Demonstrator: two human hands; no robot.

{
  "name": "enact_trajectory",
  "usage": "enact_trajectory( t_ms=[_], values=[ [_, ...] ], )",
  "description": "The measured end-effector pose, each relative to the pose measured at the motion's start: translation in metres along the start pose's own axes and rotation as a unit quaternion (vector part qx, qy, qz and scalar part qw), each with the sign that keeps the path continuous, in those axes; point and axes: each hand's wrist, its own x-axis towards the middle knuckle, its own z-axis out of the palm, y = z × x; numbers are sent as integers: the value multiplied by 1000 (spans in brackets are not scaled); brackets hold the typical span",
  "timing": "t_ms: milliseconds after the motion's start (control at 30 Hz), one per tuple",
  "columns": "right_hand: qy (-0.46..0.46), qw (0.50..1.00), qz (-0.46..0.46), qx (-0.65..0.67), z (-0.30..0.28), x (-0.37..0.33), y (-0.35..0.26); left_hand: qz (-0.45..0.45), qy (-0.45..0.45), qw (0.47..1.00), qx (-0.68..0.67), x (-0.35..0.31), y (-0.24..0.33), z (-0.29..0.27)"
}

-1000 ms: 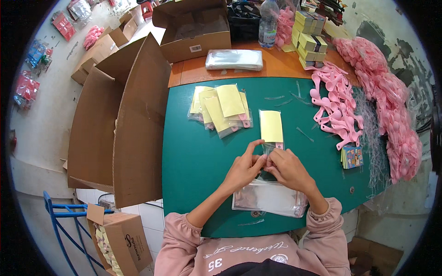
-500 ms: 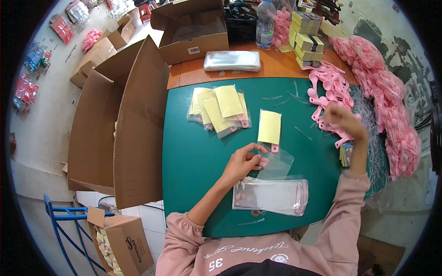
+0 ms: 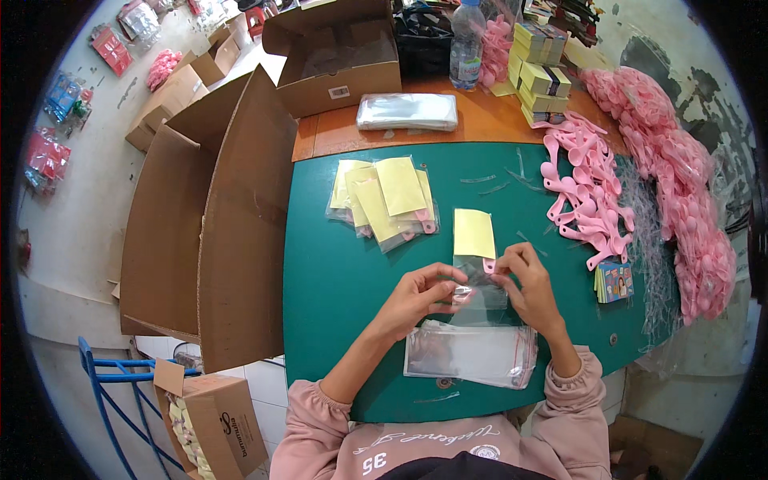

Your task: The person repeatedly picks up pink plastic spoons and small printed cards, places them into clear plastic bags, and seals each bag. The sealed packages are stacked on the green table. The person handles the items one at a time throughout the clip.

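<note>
In front of me lies a clear plastic bag holding a yellow card and a pink spoon, whose handle shows below the card. My left hand pinches the bag's near left part, fingers curled. At its right edge, beside the handle, my right hand has thumb and fingertips closed on the plastic. Just nearer to me is a stack of flat clear bags. Several filled bags with yellow cards and pink spoons overlap at the table's far left.
Loose pink spoons heap at the right, above a small stack of printed cards. Bagged pink spoons line the right edge. Behind stand card bundles, a water bottle and a bag pack. A tall open carton flanks the left.
My right hand has come from the spoon heap to the bag's right edge. My left hand stays at the bag. The small printed-card stack now shows fully.
</note>
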Motion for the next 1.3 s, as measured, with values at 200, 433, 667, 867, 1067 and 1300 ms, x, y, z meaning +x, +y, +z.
enact_trajectory(
  t_ms=[200, 433, 667, 867, 1067, 1300],
  values=[
    [-16, 980, 65, 187, 5, -7, 7, 118, 61, 927, 350, 6, -2, 2],
    [-60, 942, 157, 291, 9, -8, 14, 104, 121, 909, 386, 8, -3, 8],
    [15, 903, 244, 354, 18, -7, 14, 94, 145, 896, 408, 7, -5, 10],
    [55, 914, 228, 330, 21, -6, 12, 74, 181, 927, 320, 10, -14, 11],
    [44, 918, 228, 322, 22, -6, 9, 74, 183, 949, 247, 9, -17, 14],
    [10, 948, 199, 248, 10, -4, 16, 68, 145, 943, 291, 7, -3, 16]
  ],
)
